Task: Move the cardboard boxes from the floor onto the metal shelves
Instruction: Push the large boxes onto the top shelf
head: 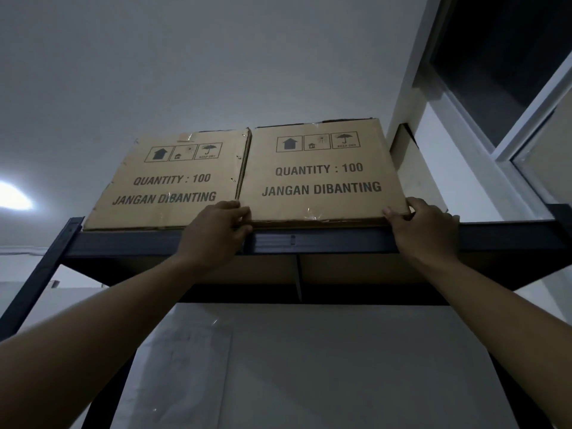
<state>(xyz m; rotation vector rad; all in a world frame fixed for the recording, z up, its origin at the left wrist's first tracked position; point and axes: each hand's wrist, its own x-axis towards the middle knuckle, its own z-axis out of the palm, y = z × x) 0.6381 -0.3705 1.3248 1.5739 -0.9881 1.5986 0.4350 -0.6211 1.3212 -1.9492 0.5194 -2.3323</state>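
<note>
A dim, bluish scene is lit by one blown-out ceiling lamp [12,196] at the left edge; wide-angle bending is seen at the edges, and the shelf underside is shadowed.

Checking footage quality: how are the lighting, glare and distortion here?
Head view: dim overall; a blown-out ceiling light at far left; small tape glints on the right box; print on both boxes stays legible; wide-angle bends the shelf and window frame.

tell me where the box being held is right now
In the head view the right-hand box sits on the top metal shelf, touching the left box, with the left hand and right hand at its lower corners.
</note>
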